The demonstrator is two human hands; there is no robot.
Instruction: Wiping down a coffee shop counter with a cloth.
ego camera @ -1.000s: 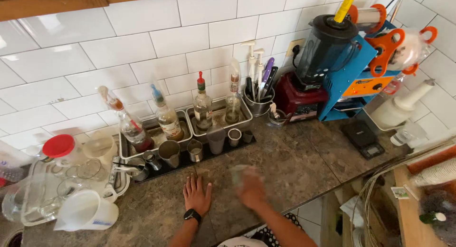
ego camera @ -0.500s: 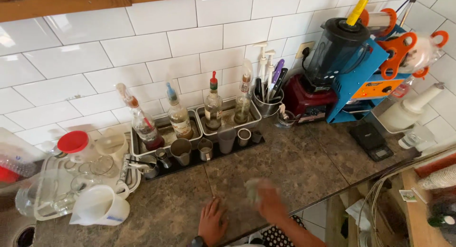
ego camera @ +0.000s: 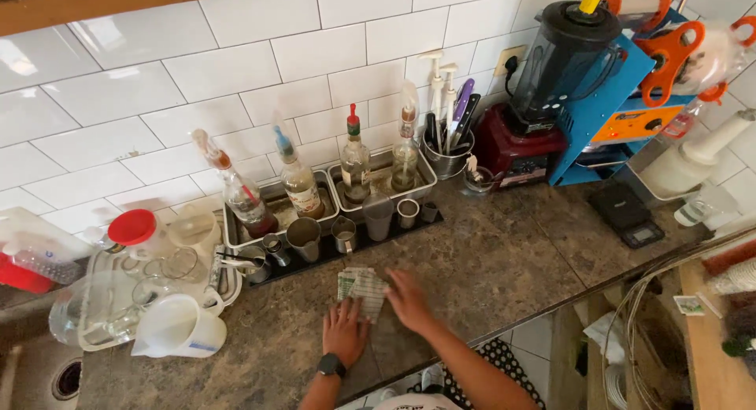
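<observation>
My left hand (ego camera: 345,333), with a dark watch on its wrist, lies flat on the stone counter (ego camera: 504,260), its fingers touching the lower edge of a small checked cloth (ego camera: 361,288). My right hand (ego camera: 409,300) rests on the right side of that cloth, fingers spread over it. The cloth lies flat on the counter just in front of a dark tray of metal cups (ego camera: 339,235).
Syrup bottles (ego camera: 299,181) stand in metal trays by the tiled wall. A blender (ego camera: 543,87) and a blue rack (ego camera: 614,103) are at the right, with a small scale (ego camera: 630,215) near them. Glass jugs and a white pitcher (ego camera: 177,327) sit at the left by a sink.
Both hands have moved forward from the counter's front edge toward the cup tray, and the cloth now lies spread under them. The camera has also come closer.
</observation>
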